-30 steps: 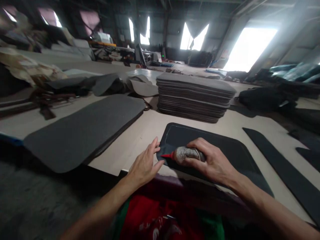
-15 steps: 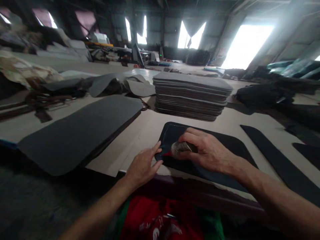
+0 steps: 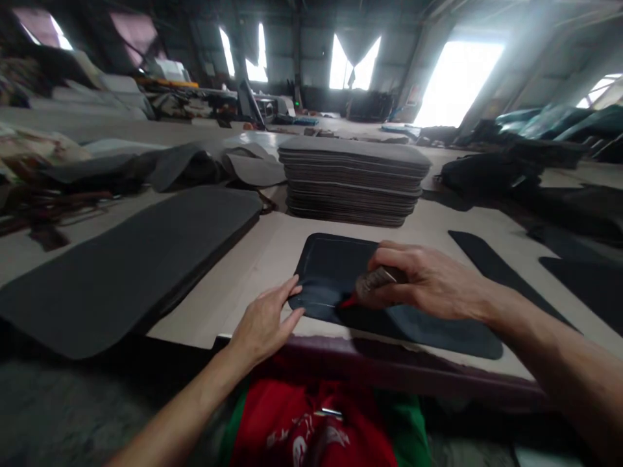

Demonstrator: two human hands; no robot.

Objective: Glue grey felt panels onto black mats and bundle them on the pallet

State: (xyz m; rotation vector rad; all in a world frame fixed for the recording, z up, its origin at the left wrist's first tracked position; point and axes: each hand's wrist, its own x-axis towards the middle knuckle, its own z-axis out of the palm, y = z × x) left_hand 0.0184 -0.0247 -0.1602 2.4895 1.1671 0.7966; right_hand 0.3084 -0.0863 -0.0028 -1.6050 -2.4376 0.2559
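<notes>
A dark rounded panel (image 3: 331, 266) lies on the pale table (image 3: 272, 253) right in front of me. My right hand (image 3: 428, 282) is closed around a small glue tube (image 3: 372, 282) whose red nozzle (image 3: 348, 301) touches the panel near its front edge. My left hand (image 3: 265, 321) lies with fingers stretched out, the fingertips pressing the panel's near left corner.
A tall stack of grey panels (image 3: 353, 178) stands behind the dark one. A big grey mat (image 3: 131, 259) lies to the left. Dark strips (image 3: 491, 266) and cut pieces (image 3: 579, 285) lie to the right. Loose material heaps (image 3: 195, 165) sit at the back.
The tube's nozzle has moved rightward along the panel's front edge. My left hand has stayed at the near left corner. The view has shifted slightly.
</notes>
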